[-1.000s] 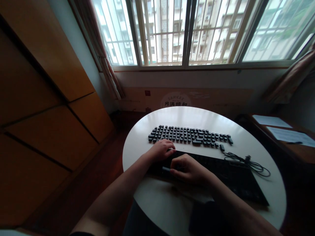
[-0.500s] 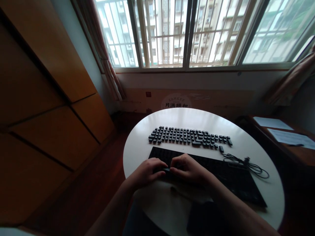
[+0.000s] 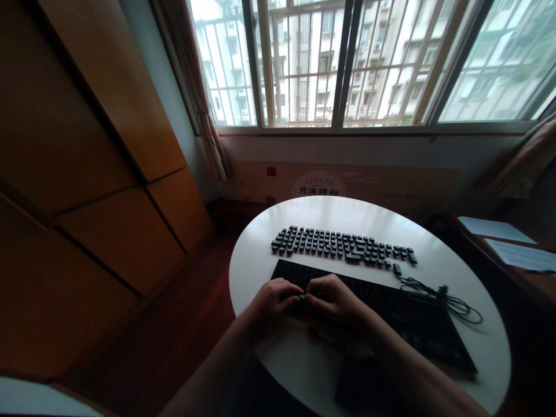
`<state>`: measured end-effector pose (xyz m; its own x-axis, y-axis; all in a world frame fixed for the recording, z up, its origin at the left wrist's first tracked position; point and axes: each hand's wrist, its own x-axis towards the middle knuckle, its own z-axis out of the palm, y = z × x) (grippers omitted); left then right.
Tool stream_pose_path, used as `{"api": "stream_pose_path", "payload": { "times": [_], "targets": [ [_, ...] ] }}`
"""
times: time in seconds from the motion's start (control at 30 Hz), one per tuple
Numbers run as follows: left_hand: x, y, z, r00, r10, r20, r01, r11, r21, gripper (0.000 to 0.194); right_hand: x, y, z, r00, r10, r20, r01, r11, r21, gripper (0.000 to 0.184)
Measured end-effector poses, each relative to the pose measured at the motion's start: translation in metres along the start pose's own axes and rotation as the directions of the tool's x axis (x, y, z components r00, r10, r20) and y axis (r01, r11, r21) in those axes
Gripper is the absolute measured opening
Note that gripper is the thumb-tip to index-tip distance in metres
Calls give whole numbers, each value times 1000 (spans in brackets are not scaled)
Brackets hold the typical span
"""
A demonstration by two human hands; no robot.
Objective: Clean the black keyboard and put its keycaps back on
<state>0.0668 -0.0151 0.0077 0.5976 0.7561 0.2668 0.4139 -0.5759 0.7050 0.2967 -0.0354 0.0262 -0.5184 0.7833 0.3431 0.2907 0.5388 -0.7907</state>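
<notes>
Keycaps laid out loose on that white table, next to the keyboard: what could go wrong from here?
The loose keycaps sit in close rows, so a bump to the table might scatter them. The small object, mostly hidden where the left hand and right hand meet, could slip and drop onto the keyboard. The coiled cable lies by the keyboard's far edge and might snag if the keyboard is moved.

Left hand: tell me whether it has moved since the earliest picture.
Yes: measured against the loose black keycaps, the left hand has drawn back, away from them and down the view.
</notes>
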Motion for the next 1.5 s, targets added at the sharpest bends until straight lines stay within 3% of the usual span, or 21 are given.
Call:
{"api": "stream_pose_path", "payload": {
  "times": [0.23,0.4,0.53,0.8,1.2,1.37,1.5],
  "targets": [
    [-1,-4,2,997,-70,-31,67,993,-96,33,0,0,8,999,-8,-51,10,1000,28,21],
    [-2,-5,0,1000,-7,-4,6,987,-161,39,1,1,10,997,37,-70,-34,998,44,22],
    [-3,-3,-3,999,41,21,-39,995,-89,43,1,3,11,995,52,-90,-46,997,62,24],
    [-2,-8,0,998,-38,41,43,993,-109,60,2,2,15,997,51,-63,-44,993,111,28],
    [0,-5,1,999,-24,23,24,1000,17,29,2,-4,13,999,-5,-52,11,993,122,18],
    [0,-6,1,1000,-19,17,19,1000,22,25,1,-7,19,999,-21,-41,26,989,143,19],
    [0,-4,0,999,-39,28,38,999,26,25,-1,-6,11,989,2,-147,16,992,123,28]
  ]
}}
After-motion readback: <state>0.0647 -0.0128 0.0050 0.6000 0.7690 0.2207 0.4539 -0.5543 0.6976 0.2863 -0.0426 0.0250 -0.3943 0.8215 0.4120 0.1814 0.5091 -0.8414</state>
